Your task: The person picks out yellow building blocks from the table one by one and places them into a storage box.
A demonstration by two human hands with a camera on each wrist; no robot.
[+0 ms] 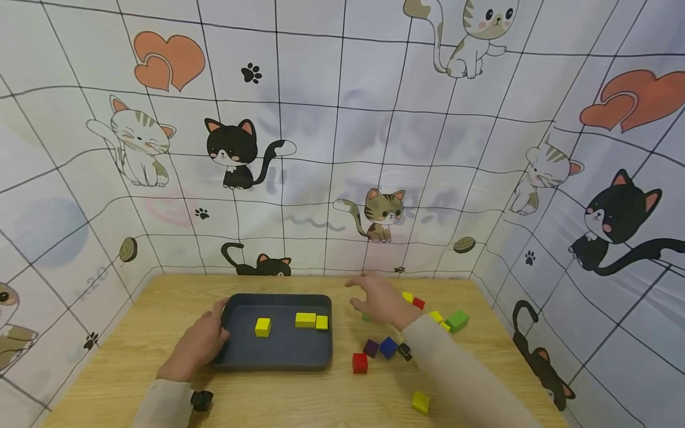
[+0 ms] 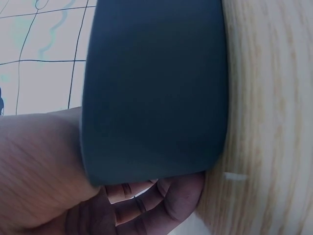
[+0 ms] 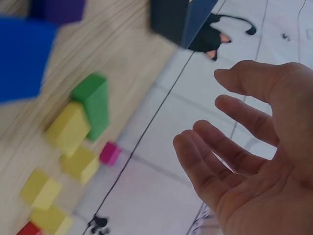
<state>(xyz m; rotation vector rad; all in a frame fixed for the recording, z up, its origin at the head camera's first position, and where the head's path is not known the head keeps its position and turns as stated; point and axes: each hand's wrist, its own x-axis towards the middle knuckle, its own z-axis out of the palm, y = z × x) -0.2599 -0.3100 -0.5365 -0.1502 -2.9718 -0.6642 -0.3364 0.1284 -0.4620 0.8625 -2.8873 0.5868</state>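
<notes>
My left hand [image 1: 199, 342] grips the left side of a dark grey tray [image 1: 278, 356], fingers at its back left corner. The left wrist view shows the fingers bent along the tray wall [image 2: 156, 98]. Inside the tray lie a yellow cube [image 1: 262, 327] on the left, and a longer yellow block [image 1: 305, 320] beside a small yellow cube [image 1: 321, 323] on the right. Past the tray's right edge, my right hand [image 1: 382, 302] hovers over the back of the table, fingers spread and loosely bent, holding nothing. A green block [image 3: 98, 107] lies below it, partly hidden in the head view.
A red cube [image 1: 360, 363], a purple cube [image 1: 371, 348] and a blue cube [image 1: 388, 348] sit right of the tray. A yellow block [image 1: 420, 403] is nearer the front. Several yellow blocks and a green block [image 1: 457, 321] lie farther right. A patterned curtain [image 1: 310, 178] encloses the table.
</notes>
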